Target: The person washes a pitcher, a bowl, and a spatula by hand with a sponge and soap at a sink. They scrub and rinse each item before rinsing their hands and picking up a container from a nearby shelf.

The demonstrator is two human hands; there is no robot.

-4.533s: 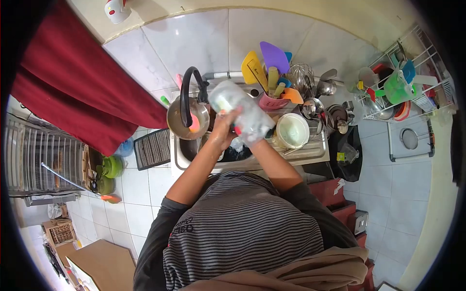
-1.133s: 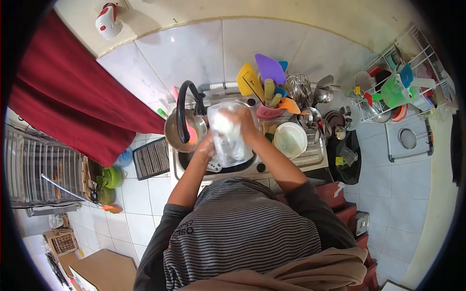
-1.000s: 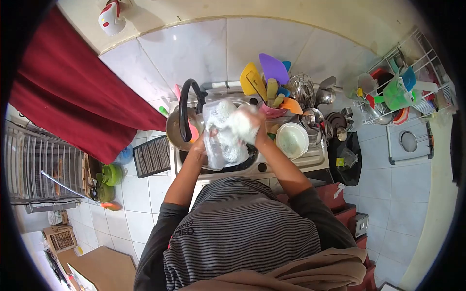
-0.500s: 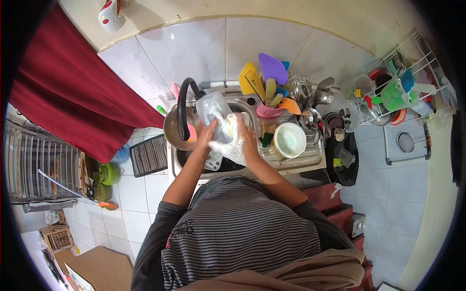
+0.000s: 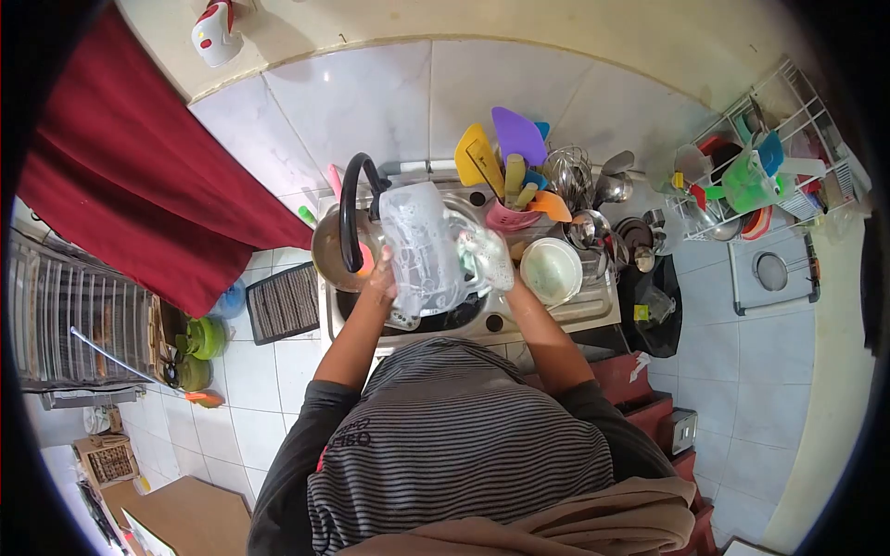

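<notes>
— Two hands on one thing: why hold the clear plastic container (image 5: 422,243) up like that?

— It hangs over the sink (image 5: 482,322), just beside the black faucet (image 5: 350,208), so drips land in the basin, I'd judge. The left hand (image 5: 378,283) has its fingers clamped on the lower edge, steadying it.

— And the right hand (image 5: 496,269)?

— Fingers wrapped round a soapy sponge (image 5: 484,252), pressed against the container's side. The pot (image 5: 326,248) sits to the left, and the white bowl (image 5: 550,271) and pink utensil holder (image 5: 512,218) to the right, all within reach.
</notes>
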